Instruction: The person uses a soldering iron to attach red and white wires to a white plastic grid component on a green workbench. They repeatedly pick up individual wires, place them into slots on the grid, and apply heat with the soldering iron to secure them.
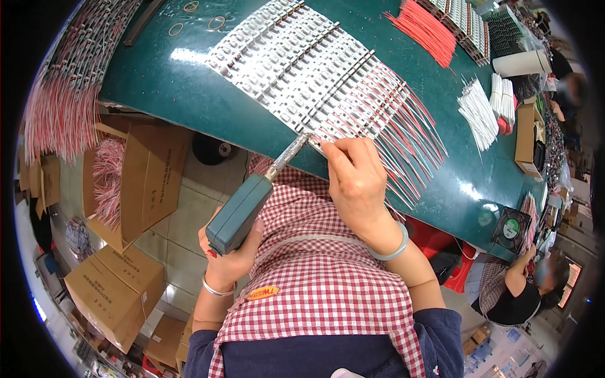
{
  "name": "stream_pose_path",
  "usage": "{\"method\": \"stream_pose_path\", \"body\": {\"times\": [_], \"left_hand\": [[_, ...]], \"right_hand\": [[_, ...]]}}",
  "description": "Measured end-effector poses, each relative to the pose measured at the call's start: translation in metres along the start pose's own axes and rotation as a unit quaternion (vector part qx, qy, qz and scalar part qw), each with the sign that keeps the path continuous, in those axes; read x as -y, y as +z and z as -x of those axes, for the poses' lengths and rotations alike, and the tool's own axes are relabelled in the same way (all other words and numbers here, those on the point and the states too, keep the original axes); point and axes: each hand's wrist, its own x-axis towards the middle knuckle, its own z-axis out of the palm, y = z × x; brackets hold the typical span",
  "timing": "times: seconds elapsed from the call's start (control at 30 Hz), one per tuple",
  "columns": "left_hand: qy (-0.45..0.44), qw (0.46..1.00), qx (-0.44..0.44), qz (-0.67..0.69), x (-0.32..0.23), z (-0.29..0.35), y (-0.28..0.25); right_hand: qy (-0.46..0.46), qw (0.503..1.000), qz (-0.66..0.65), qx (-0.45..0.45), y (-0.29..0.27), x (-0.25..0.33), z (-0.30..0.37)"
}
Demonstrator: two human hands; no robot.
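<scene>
My left hand (230, 263) is closed around the green handle of a soldering gun (239, 211). Its metal barrel points up and away, and the tip meets the near corner of a white panel of small circuit boards (283, 69) lying on the table. Right beside that tip, my right hand (358, 179) pinches what looks like a thin wire between thumb and fingers; the fingertips mostly hide it. Red and white wires (416, 132) fan out from the panel's right part, and some pass behind my right hand.
On the green table (170, 82) lie rubber bands (217, 23), a red wire bundle (422, 31), white wires (477, 113) and a small black fan (510, 230). Wired boards (75, 75) hang over the left side. Below stand cardboard boxes (116, 290). Another person (520, 290) sits at the right.
</scene>
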Motion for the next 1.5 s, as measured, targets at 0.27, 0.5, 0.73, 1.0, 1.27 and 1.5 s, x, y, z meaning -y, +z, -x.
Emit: {"method": "stream_pose_path", "body": {"times": [0.27,0.5,0.73,1.0,1.27,1.5], "left_hand": [[-0.03,0.999,0.014,0.0,-0.004,0.0,-0.002],[-0.042,0.999,-0.024,-0.004,0.002,0.01,-0.004],[-0.03,0.999,-0.019,-0.005,0.003,0.009,-0.004],[-0.121,0.99,-0.031,0.066,0.001,0.012,-0.006],[-0.067,0.995,-0.034,0.072,0.007,0.008,-0.004],[-0.118,0.989,-0.031,0.078,0.001,0.01,-0.005]], "right_hand": [[-0.021,1.0,0.0,-0.016,0.004,-0.003,0.002],[-0.02,1.0,0.005,-0.016,0.004,-0.003,0.002],[-0.014,1.0,0.014,-0.011,0.003,-0.002,0.001],[-0.025,0.999,-0.017,-0.043,0.0,-0.004,0.004],[-0.019,0.999,-0.021,-0.027,-0.006,-0.008,0.0],[0.009,1.0,-0.024,-0.005,0.001,-0.004,0.001]]}}
